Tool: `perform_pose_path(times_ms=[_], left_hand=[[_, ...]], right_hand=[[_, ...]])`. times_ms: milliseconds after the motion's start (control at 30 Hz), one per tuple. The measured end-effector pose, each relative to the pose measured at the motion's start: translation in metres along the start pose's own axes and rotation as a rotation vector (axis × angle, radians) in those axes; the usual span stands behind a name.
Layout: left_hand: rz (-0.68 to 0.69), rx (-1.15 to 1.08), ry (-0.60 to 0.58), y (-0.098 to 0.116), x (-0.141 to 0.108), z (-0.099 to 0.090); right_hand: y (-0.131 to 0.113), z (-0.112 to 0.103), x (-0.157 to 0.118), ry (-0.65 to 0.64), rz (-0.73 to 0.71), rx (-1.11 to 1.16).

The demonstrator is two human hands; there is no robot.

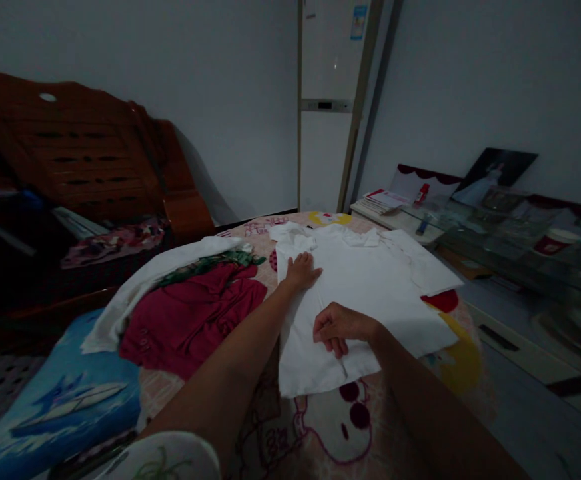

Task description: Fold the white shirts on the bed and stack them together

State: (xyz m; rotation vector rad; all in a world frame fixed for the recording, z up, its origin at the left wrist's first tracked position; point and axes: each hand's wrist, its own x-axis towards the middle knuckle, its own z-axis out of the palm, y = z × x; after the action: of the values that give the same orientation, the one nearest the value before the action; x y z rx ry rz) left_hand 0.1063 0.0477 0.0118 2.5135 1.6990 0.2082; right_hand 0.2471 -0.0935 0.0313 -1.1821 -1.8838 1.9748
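Observation:
A white short-sleeved shirt (370,287) lies spread on the round table, its collar and sleeves at the far side. My left hand (302,272) rests flat on the shirt's left part, fingers stretched out. Nearer to me, my right hand (343,328) is closed over the lower part of the shirt, its fingers curled and seeming to pinch the cloth. A crease in the fabric runs by this hand toward the hem. Whatever lies between its thumb and forefinger is partly hidden.
Left of the shirt lie crumpled dark red clothing (185,317) and a white garment (160,267). Another folded white cloth (420,263) lies at the right. A wooden bench (70,147) stands at left; a glass-topped cabinet (500,233) with a paper cup (558,241) stands at right.

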Motion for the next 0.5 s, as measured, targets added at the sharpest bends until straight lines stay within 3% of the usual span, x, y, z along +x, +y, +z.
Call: perform_pose_path(times_ms=[133,300,500], left_hand=[[-0.076,0.016,0.029,0.01,0.016,-0.011],[-0.149,0.06,0.155,0.016,0.031,-0.011],[-0.152,-0.012,0.133,0.004,0.054,-0.011]], right_hand=[[0.001,0.0,0.002,-0.013,0.013,0.026],[0.002,-0.002,0.003,-0.026,0.013,0.058],[0.005,-0.004,0.004,-0.062,0.018,0.068]])
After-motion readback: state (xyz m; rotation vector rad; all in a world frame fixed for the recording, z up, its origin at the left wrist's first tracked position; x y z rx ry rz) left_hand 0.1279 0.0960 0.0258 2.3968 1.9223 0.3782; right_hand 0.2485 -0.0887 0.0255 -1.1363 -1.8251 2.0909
